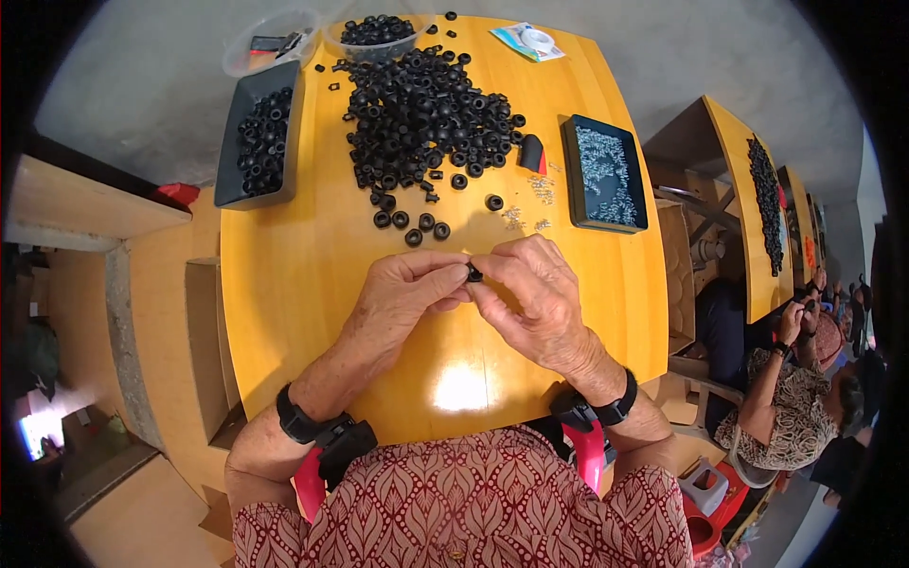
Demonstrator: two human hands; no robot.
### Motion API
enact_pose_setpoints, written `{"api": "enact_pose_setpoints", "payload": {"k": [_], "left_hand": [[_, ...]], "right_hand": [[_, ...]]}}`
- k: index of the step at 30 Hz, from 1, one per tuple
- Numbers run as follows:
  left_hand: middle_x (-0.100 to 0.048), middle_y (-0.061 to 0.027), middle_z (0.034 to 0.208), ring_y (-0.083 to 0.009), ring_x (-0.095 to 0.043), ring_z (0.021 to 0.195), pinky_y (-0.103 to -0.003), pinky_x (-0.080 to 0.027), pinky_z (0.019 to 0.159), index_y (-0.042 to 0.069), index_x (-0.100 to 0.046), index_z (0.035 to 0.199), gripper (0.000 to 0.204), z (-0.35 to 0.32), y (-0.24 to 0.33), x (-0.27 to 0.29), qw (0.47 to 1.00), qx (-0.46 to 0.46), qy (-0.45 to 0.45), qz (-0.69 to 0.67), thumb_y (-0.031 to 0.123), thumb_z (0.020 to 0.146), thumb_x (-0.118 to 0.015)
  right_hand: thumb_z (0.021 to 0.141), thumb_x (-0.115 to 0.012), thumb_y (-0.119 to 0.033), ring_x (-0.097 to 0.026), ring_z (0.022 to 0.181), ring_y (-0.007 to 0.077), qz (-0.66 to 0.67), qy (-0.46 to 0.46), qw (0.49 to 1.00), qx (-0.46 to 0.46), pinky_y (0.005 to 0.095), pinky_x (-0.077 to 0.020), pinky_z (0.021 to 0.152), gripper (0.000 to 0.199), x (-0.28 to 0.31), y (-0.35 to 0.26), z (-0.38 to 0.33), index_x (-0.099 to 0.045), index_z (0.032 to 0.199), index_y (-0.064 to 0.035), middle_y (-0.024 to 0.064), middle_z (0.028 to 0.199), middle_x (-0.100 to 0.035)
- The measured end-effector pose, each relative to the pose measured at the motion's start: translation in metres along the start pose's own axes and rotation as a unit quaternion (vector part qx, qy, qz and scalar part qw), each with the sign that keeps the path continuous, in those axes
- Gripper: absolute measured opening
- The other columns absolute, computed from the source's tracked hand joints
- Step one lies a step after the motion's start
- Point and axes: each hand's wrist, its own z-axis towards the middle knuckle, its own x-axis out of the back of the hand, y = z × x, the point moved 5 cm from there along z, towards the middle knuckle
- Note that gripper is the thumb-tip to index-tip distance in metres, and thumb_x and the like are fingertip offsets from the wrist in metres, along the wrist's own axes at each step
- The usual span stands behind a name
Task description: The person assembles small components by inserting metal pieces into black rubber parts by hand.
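Observation:
Near the middle of the yellow table (pixel 284 303), a small black plastic part (pixel 474 275) is pinched between the fingertips of both hands. My left hand (pixel 409 295) grips its left side with thumb and forefinger. My right hand (pixel 538 301) is closed on it from the right, and the fingers hide much of it. Beyond my hands lie several loose black ring-shaped parts (pixel 414 237), in front of a large heap of black parts (pixel 426 114). Small metal pieces (pixel 513 220) are scattered just past my right hand.
A dark tray of black parts (pixel 227 156) stands at the left, a tray of small metal pieces (pixel 578 175) at the right. Clear plastic tubs (pixel 327 43), a black-and-red object (pixel 532 153) and a white roll (pixel 537 40) lie farther back. Another person (pixel 791 407) sits at the right.

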Motion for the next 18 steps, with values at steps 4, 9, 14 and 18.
{"api": "enact_pose_setpoints", "payload": {"k": [4, 9, 14, 18], "left_hand": [[-0.070, -0.0065, 0.098, -0.0100, -0.065, 0.085, -0.023, -0.052, 0.080, 0.000, -0.066, 0.113, 0.028, 0.000, 0.000, -0.001, 1.000, 0.011, -0.006, 0.021, 0.020, 0.094, -0.065], [-0.070, -0.0054, 0.100, -0.0099, -0.065, 0.087, -0.023, -0.051, 0.080, 0.001, -0.065, 0.115, 0.027, -0.002, 0.002, -0.005, 0.999, 0.008, -0.021, 0.029, 0.018, 0.093, -0.065], [-0.068, -0.0057, 0.101, -0.0102, -0.063, 0.088, -0.023, -0.050, 0.081, 0.000, -0.065, 0.115, 0.027, 0.001, -0.002, -0.004, 1.000, -0.018, -0.018, -0.018, 0.012, 0.091, -0.067], [-0.069, -0.0073, 0.102, -0.0132, -0.066, 0.090, -0.024, -0.053, 0.082, 0.001, -0.065, 0.114, 0.025, 0.000, 0.000, 0.000, 1.000, -0.014, -0.026, -0.009, 0.009, 0.090, -0.067]], "right_hand": [[0.074, -0.074, -0.003, -0.058, 0.079, 0.0272, -0.059, 0.000, 0.998, 0.028, 0.0371, -0.0465, 0.070, 0.025, 0.001, -0.001, -0.002, -0.064, 0.096, -0.0013, 0.0101, 0.086, -0.059], [0.075, -0.073, -0.003, -0.058, 0.081, 0.0275, -0.007, 0.008, 1.000, -0.020, 0.0372, -0.0467, 0.071, 0.024, 0.003, 0.003, -0.006, -0.064, 0.097, -0.0016, 0.0098, 0.087, -0.058], [0.077, -0.072, -0.003, -0.059, 0.084, 0.0273, 0.018, -0.026, 0.999, -0.033, 0.0374, -0.0468, 0.072, 0.023, -0.001, 0.001, -0.008, -0.065, 0.099, -0.0013, 0.0099, 0.088, -0.059], [0.080, -0.070, -0.004, -0.060, 0.086, 0.0261, -0.005, -0.007, 1.000, -0.005, 0.0369, -0.0478, 0.073, 0.016, 0.022, 0.004, 0.000, -0.067, 0.096, -0.0009, 0.0108, 0.089, -0.061]]}}
